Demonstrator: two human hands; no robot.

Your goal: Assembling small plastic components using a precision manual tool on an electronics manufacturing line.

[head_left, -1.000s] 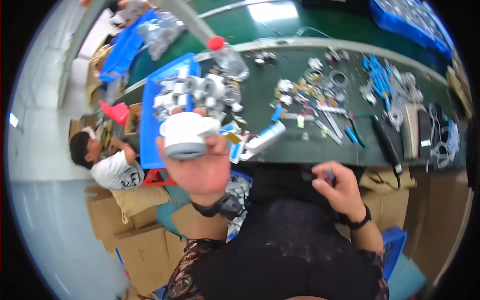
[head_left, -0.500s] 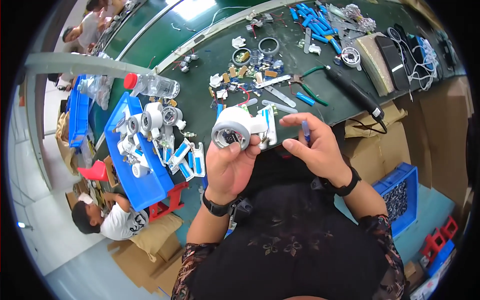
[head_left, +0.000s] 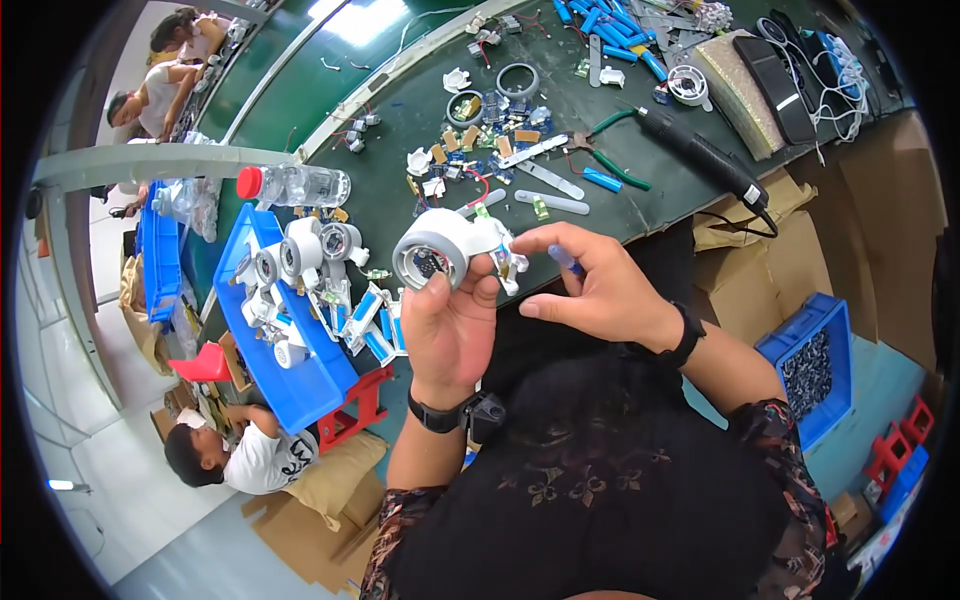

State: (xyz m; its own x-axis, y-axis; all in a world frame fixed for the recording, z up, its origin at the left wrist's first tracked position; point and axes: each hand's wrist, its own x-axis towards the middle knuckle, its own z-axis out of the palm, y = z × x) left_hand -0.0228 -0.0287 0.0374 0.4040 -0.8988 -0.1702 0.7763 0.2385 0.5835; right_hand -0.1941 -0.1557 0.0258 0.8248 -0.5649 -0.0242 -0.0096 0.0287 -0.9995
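Note:
My left hand (head_left: pixel 452 340) grips a white handheld-fan body (head_left: pixel 452 228), its grey-ringed round opening tilted up toward me. Circuitry shows inside the ring. From the fan's right side extends an open white handle part (head_left: pixel 508 258) with small components in it. Close by this part is my right hand (head_left: pixel 610 300), index finger and thumb spread apart. A translucent blue-purple stick (head_left: pixel 566 260) is tucked among its fingers; its exact kind cannot be made out. Whether the right fingertip touches the handle part is unclear.
A blue bin (head_left: pixel 325 385) of white fan bodies stands left, beside a red-capped bottle (head_left: pixel 300 186). Beyond my hands lie pliers (head_left: pixel 615 165), a black electric screwdriver (head_left: pixel 700 155), metal strips (head_left: pixel 550 180) and blue batteries (head_left: pixel 610 25). A person (head_left: pixel 255 450) sits at the lower left.
Both hands and the fan have shifted slightly left. The handle part has turned to a steeper, narrower angle, and my right hand has come nearer to it. The whole view has shifted a little.

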